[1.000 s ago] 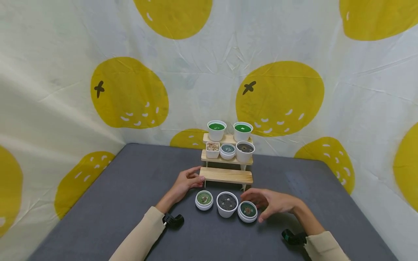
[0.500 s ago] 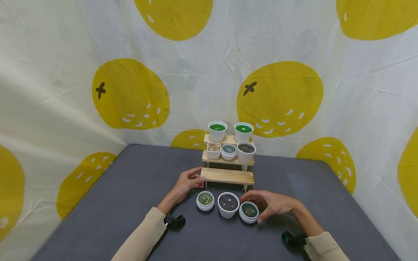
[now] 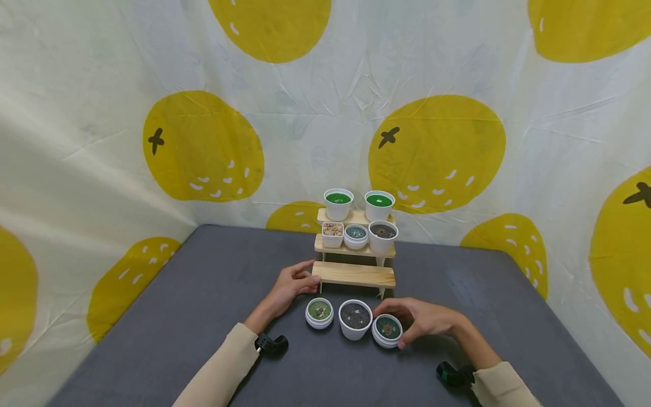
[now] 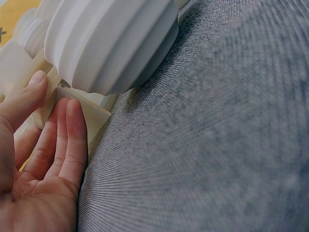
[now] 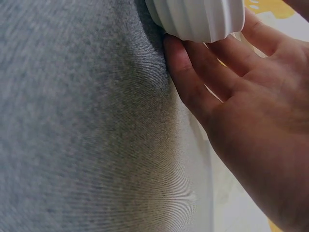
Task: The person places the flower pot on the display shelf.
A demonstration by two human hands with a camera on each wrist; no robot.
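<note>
In the head view, a three-tiered wooden stand (image 3: 354,274) has a bare lowest step. My left hand (image 3: 290,287) grips that step's left end, thumb against the wood and fingers by the leg in the left wrist view. Three white pots sit in front: a ribbed pot with a light green filling (image 3: 319,314), a taller pot with a dark grey filling (image 3: 355,320), and a ribbed pot with a dark green filling (image 3: 387,330). My right hand (image 3: 424,317) curls round the dark green one, thumb in front, fingers behind and along its side in the right wrist view.
The middle step carries a square pot of pebbles (image 3: 333,235), a ribbed blue-grey pot (image 3: 356,237) and a brown-filled pot (image 3: 382,236). Two green-filled pots, left (image 3: 338,206) and right (image 3: 378,206), stand on top. A fruit-printed curtain (image 3: 315,135) rises behind the dark grey table (image 3: 244,249).
My right thumb and fingers have closed in on the dark green pot, the thumb moving left to its side. The left hand stays on the step; the pots have not moved.
</note>
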